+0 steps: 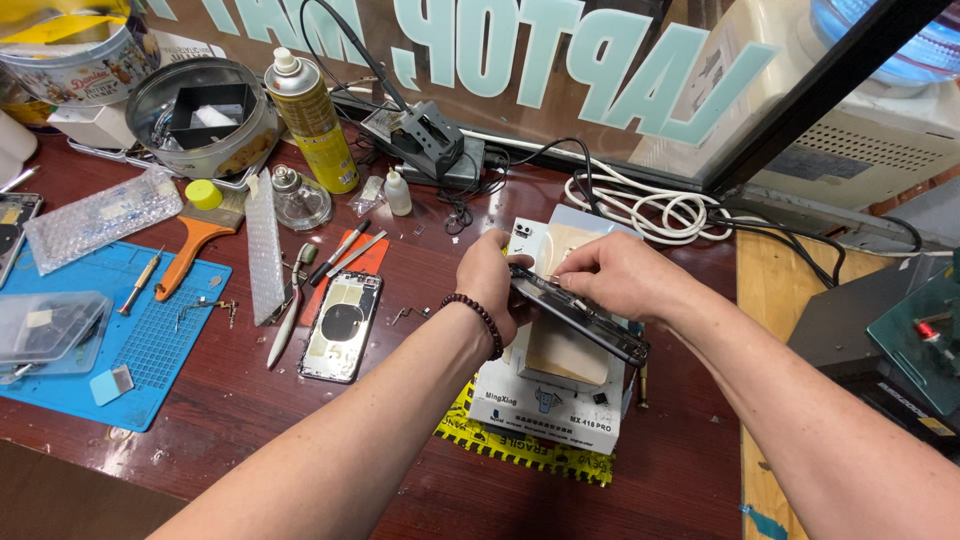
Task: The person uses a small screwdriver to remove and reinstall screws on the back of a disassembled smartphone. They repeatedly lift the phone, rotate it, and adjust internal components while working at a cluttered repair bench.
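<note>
My left hand (490,285) grips the near end of a dark phone frame (590,322), held on edge and tilted above a white heating pad machine (560,400) with a tan pad on top. Pinching at the frame's upper edge near its top corner are the fingers of my right hand (615,275). A beaded bracelet sits on my left wrist. A second phone housing (342,325), open with its inner parts showing, lies flat on the dark red table to the left.
A blue work mat (150,350) holds a screwdriver, small parts and a clear plastic box. Tweezers (288,315), a brush (195,240), a yellow spray can (312,120), a small glass bottle, a metal tin, a soldering stand (425,135) and coiled white cable (650,210) lie behind.
</note>
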Action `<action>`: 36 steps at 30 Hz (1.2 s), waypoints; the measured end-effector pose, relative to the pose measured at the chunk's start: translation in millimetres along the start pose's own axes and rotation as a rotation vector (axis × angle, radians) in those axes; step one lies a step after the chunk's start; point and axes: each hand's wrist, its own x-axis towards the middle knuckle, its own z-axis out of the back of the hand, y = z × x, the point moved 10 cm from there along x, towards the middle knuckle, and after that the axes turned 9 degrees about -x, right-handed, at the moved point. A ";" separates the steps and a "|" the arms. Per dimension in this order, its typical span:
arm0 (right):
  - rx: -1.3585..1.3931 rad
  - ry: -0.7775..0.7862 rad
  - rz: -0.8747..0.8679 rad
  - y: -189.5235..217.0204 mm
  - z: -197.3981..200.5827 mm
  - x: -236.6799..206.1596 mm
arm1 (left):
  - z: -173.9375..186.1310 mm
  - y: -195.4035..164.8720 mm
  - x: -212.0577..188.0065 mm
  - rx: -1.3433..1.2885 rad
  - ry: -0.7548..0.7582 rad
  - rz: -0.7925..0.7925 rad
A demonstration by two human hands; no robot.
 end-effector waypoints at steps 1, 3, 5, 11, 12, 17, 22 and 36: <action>0.012 0.001 -0.001 0.2 -0.1 -0.3 | -0.3 -0.2 0.0 -0.002 0.003 -0.001; 0.034 0.004 -0.003 0.1 -0.7 -1.1 | -1.2 -0.3 0.3 -0.007 0.008 -0.002; 0.036 0.007 -0.021 -1.7 -0.9 -1.1 | -0.5 -0.5 0.3 -0.001 0.004 -0.006; 0.050 0.000 -0.020 -3.0 -2.3 0.6 | -1.2 0.3 1.7 -0.006 0.014 -0.004; 0.050 -0.003 -0.020 -3.7 -2.5 0.7 | -1.4 0.4 2.1 -0.007 0.016 -0.004; -0.009 -0.033 0.018 -2.1 -1.3 2.8 | -0.7 0.4 4.3 0.010 0.009 -0.017; -0.056 -0.038 0.024 1.4 -0.5 3.5 | -2.4 -0.9 4.2 0.022 0.029 -0.033; -0.167 -0.043 0.004 7.6 3.0 2.8 | -3.7 -2.1 6.9 0.025 0.023 -0.066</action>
